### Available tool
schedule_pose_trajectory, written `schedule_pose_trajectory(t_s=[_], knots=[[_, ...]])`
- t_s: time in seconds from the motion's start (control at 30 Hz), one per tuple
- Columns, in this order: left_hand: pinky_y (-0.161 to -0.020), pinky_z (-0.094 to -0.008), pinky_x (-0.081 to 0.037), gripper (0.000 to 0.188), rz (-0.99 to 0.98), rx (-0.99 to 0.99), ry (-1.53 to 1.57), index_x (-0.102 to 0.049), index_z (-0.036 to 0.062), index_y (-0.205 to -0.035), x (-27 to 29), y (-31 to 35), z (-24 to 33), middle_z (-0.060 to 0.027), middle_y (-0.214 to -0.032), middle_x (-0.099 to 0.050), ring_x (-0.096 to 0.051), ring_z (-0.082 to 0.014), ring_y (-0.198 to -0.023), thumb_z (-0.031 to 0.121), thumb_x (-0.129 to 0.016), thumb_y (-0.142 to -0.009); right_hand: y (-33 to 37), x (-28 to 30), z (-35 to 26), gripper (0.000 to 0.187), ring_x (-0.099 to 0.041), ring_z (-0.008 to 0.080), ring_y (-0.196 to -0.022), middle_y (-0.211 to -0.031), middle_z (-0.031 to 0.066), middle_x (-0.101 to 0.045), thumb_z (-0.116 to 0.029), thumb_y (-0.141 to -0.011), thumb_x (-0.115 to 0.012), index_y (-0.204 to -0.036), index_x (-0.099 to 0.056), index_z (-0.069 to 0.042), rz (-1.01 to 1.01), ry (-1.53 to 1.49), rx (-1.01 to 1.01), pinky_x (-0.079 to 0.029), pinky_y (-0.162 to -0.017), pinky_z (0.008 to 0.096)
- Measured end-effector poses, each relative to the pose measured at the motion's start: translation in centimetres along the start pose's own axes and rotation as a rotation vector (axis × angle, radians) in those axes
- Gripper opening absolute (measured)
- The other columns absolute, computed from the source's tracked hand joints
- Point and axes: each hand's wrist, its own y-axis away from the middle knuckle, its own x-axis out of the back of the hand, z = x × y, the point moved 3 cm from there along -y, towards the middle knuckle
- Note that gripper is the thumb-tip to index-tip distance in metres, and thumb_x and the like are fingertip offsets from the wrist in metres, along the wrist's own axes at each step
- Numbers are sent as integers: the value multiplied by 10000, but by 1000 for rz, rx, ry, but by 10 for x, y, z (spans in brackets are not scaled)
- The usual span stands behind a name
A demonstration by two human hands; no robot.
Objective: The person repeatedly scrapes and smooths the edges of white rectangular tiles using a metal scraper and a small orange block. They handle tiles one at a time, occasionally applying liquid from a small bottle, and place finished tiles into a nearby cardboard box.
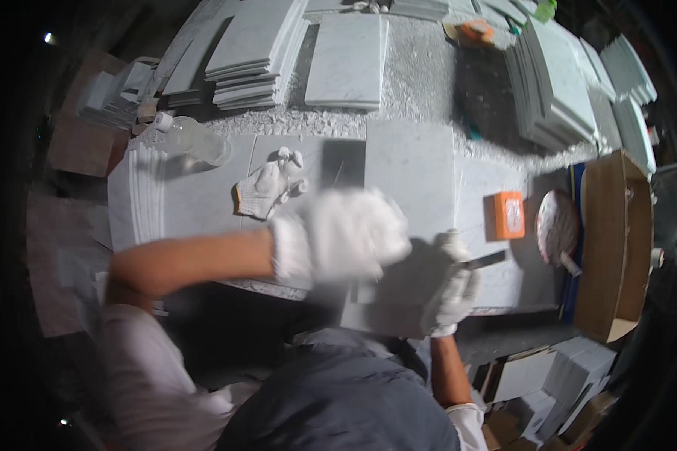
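Observation:
My left hand (357,234), in a white knit glove, is smeared by motion above the worktop, so its fingers cannot be made out. Lower right, my right hand (453,289), gloved too, is closed around a tool with a dark flat blade (487,260) pointing right; its handle is hidden in the glove. Beneath both hands lies a pale grey stone slab (410,161), its near part in shadow. A spare white glove (267,186) with a yellow cuff edge rests on the white stone surface beyond my left forearm.
To the right are an orange box (508,215), a round mottled disc (557,225) and an open cardboard box (615,244). A clear bottle (197,141) lies left. Stacked stone tiles (256,37) stand at the back left, more tiles (553,79) at the back right.

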Motion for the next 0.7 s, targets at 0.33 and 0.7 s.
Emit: schedule_pose_trajectory(t_s=[0.33,0.7], knots=[[-703,-503,-544,602,-186,79,-474,-622,58,-1231,-113,-78,-74,-234,-1115,-634,-613,-309,-970,573,-532,-932,24,107,45,496,-734,296,-999,-1126,225,-736,-364,-1072,-552,-1161,-683,106,259,-162,-142,-583,-934,397],[-1295,-484,-162,895,-210,-5,-243,-357,120,-1614,-137,-43,11,-255,-1664,-303,-258,-415,-1560,750,-305,-981,62,127,71,384,-685,170,-836,-900,88,-746,-254,-1073,-465,-1029,-735,16,65,26,-238,-540,-745,302]])
